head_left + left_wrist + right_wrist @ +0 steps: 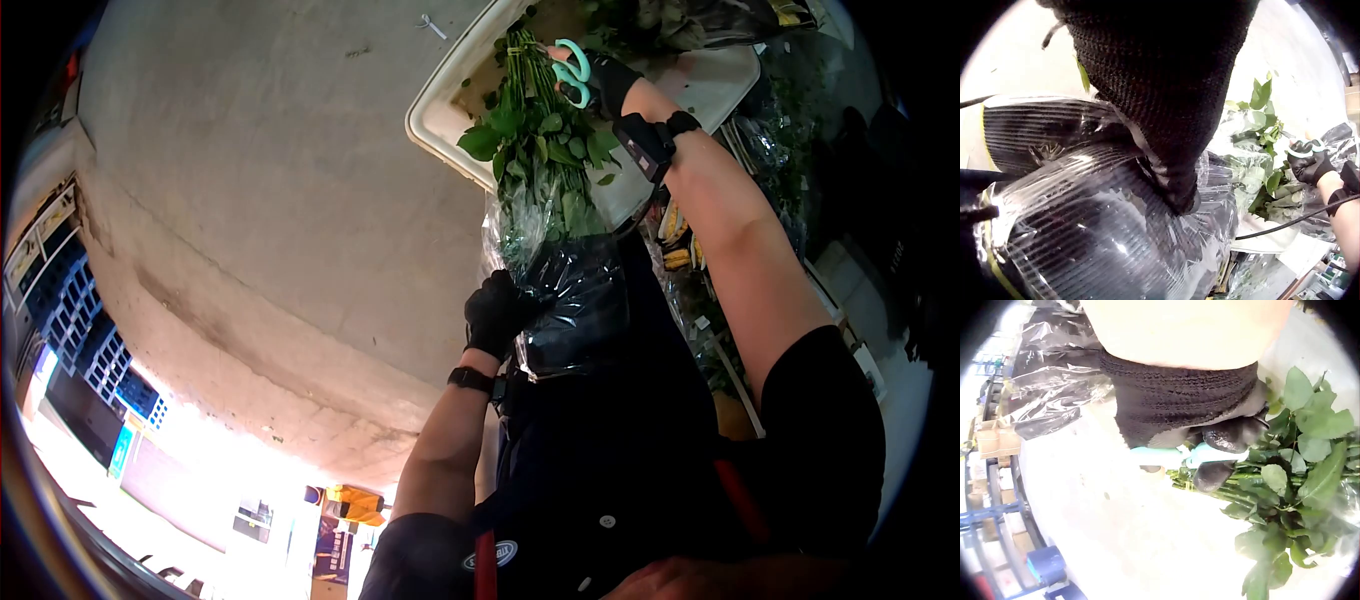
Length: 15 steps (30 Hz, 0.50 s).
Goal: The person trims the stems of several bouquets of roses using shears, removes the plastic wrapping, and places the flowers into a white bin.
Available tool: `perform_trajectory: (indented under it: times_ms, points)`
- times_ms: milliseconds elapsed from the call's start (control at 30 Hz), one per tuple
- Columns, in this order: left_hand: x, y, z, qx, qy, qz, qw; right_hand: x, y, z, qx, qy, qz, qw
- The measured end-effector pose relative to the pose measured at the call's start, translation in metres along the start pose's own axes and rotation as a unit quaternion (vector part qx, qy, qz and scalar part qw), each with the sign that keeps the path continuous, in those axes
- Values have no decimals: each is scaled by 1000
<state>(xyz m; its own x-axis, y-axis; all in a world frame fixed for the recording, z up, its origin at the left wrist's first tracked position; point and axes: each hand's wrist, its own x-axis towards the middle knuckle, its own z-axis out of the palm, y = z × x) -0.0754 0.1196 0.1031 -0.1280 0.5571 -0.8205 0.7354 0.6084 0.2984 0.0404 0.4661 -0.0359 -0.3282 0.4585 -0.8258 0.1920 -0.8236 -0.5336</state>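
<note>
A bunch of leafy green stems (530,110), its lower part in a clear plastic sleeve (570,300), lies with the cut ends over a white tray (435,110). My left hand (498,312), in a black glove, grips the sleeve's side; in the left wrist view the gloved hand (1166,94) pinches the striped plastic (1104,219). My right hand (605,85) has its fingers round teal-handled scissors (572,72) beside the stem ends. The right wrist view shows gloved fingers (1229,437) curled at the teal handles (1200,455), next to the stems (1241,487); the blades are hidden.
Dark wrapped plastic (715,22) lies at the tray's far right. More wrapped greenery (785,150) and yellow items (680,258) stand along the right. Concrete floor (270,180) spreads at the left, with blue crates (85,320) at its far edge.
</note>
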Motion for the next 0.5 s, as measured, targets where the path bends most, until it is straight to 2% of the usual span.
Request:
perform_trajectory:
  times_ms: [100,167,200,233,267,300,333,367,400,467,500]
  points:
    - [1,-1,6,3,61,18,998,7,5,0,-72,-6,-14,997]
    - [0,-3,5,12,41,7,999,23,-1,0,12,47,-89,995]
    - [1,-5,5,17,33,1,999,27,-12,-6,-13,5,-105,994]
    - [1,-6,4,3,36,1,999,57,-5,-31,-57,-15,-179,982]
    - [0,-7,5,-12,37,3,999,87,2,-55,-96,-29,-253,962]
    - [-1,-7,6,-30,39,5,999,93,-9,-68,-203,-90,-291,930]
    - [1,-13,14,-37,50,28,998,99,-21,-80,-302,-146,-341,878]
    - [0,-11,10,-35,24,8,999,103,-32,-91,-375,-196,-394,816]
    - [-2,-6,3,-34,0,-12,999,69,-33,-58,-204,-209,-270,918]
    - [0,-6,2,-34,-17,-26,999,-15,-42,10,-53,-121,-103,986]
    - [1,-5,2,-32,-4,-18,999,-18,-29,15,-34,-114,-86,989]
